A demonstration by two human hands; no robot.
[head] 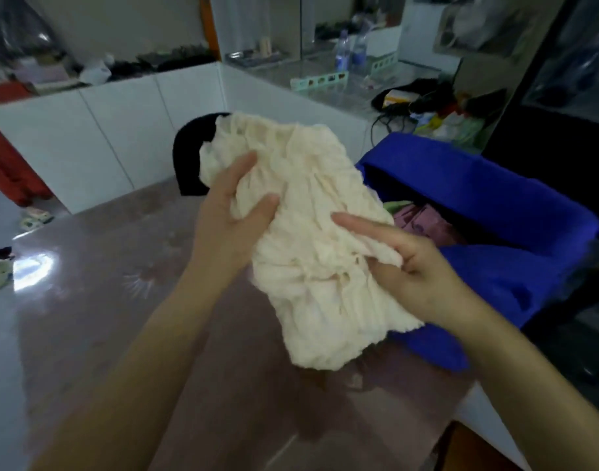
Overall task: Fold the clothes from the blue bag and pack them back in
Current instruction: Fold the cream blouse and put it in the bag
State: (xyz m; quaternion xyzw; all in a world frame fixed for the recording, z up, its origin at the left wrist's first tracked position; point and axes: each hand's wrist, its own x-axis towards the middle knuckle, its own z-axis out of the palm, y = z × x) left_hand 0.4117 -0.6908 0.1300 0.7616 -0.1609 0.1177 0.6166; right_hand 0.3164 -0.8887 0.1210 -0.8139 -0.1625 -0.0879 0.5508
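Observation:
A crumpled cream garment [301, 232] is held up in the air over the table, between both hands. My left hand [228, 219] grips its upper left part, thumb on the front and fingers behind the cloth. My right hand [407, 266] pinches its right edge, with the index finger stretched along the fabric. To the right stands the open blue bag [515, 212], with pink and other clothes [424, 222] showing inside. A black garment [192, 158] lies on the table behind the cream one, partly hidden by it.
The glossy brown table [128, 300] spreads out below and to the left. White cabinets [121, 130] line the back, a cluttered glass counter with bottles [351, 52] stands behind the bag. A red object [9, 164] and slippers [36, 217] are on the floor at left.

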